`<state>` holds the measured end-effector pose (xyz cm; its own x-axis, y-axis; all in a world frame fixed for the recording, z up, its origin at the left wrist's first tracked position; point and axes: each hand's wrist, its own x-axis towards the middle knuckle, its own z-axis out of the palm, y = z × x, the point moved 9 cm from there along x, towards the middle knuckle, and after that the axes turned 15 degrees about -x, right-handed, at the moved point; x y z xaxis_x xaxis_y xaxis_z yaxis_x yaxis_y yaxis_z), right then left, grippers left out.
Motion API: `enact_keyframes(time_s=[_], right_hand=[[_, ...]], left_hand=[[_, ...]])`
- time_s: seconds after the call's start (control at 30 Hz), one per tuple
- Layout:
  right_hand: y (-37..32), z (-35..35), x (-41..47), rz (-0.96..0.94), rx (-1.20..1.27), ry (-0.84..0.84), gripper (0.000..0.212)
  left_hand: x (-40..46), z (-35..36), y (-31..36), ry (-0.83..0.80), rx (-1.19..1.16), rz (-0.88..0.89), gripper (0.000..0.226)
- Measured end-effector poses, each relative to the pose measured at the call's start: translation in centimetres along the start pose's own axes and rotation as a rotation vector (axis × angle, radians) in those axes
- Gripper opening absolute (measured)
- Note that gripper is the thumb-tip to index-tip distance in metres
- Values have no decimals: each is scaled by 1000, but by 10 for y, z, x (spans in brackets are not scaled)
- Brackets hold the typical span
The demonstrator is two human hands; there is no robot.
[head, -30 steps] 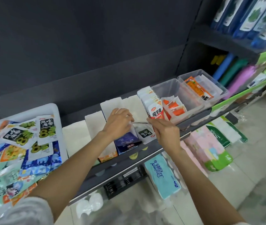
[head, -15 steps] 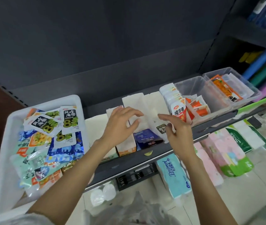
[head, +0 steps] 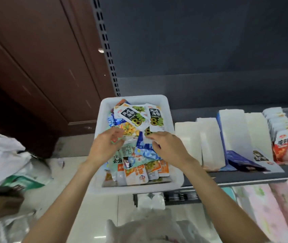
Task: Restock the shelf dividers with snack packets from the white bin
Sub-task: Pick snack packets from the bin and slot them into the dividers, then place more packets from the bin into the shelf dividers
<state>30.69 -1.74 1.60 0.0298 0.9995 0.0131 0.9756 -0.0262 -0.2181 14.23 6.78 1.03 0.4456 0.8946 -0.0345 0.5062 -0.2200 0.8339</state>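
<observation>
The white bin [head: 134,98] stands on the left end of the shelf, heaped with snack packets [head: 136,171] in orange, blue, green and black-and-white. Both my hands are over its middle. My left hand [head: 105,147] has its thumb and fingers curled, pinching the edge of a pale green packet [head: 128,146]. My right hand [head: 168,149] pinches the lower edge of a black-and-white seaweed packet [head: 155,120]. To the right stand white shelf dividers [head: 210,137], with a blue packet [head: 241,159] and a black-labelled packet [head: 261,156] lying between them.
A row of red-and-white packets [head: 282,142] fills the slot at the far right. Tissue packs [head: 271,207] lie under the shelf. White plastic bags [head: 2,155] sit on the floor at left, another bag [head: 148,228] below me. A brown cabinet [head: 34,67] stands at left.
Both hands left the dividers and moved left to the white bin, where they now take hold of packets. My view has swung left with them.
</observation>
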Motion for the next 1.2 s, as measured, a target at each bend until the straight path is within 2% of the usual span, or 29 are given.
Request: enact_keyframes(time_s=[0.07, 0.17, 0.27, 0.37, 0.6, 0.67, 0.77, 0.87, 0.97, 1.07, 1.13, 1.2], right_hand=[[-15, 25, 11, 18, -117, -130, 46], [-29, 51, 11, 65, -207, -259, 66], [-34, 63, 6, 108, -243, -266, 73], [-32, 65, 3, 139, -203, -216, 69], [-18, 61, -10, 172, -119, -174, 60], [-20, 59, -13, 169, -107, -175, 62], [-23, 57, -15, 184, -80, -183, 62], [-24, 45, -11, 220, -43, -87, 59], [-20, 19, -9, 297, 156, 90, 58], [-16, 5, -14, 452, 701, 81, 61], [-13, 2, -24, 548, 1082, 82, 50], [-1, -7, -40, 596, 1261, 133, 30]], left_hand=[[0, 0, -20, -45, -6, -35, 31], [-1, 10, -35, -116, 128, 2, 48], [-4, 25, -37, -175, 291, 48, 64], [-4, 39, -34, -196, 427, 89, 71], [3, 18, -41, -117, 61, -9, 42], [4, 5, -41, -49, 49, 3, 29], [3, -10, -27, 84, 95, 156, 13], [1, -20, -12, 158, 62, 171, 5], [-5, -46, 0, 279, -61, 128, 2], [-17, -69, 14, 370, -408, 86, 4], [-17, -59, 27, 294, -672, 47, 8], [-13, -34, 38, 162, -839, -14, 8]])
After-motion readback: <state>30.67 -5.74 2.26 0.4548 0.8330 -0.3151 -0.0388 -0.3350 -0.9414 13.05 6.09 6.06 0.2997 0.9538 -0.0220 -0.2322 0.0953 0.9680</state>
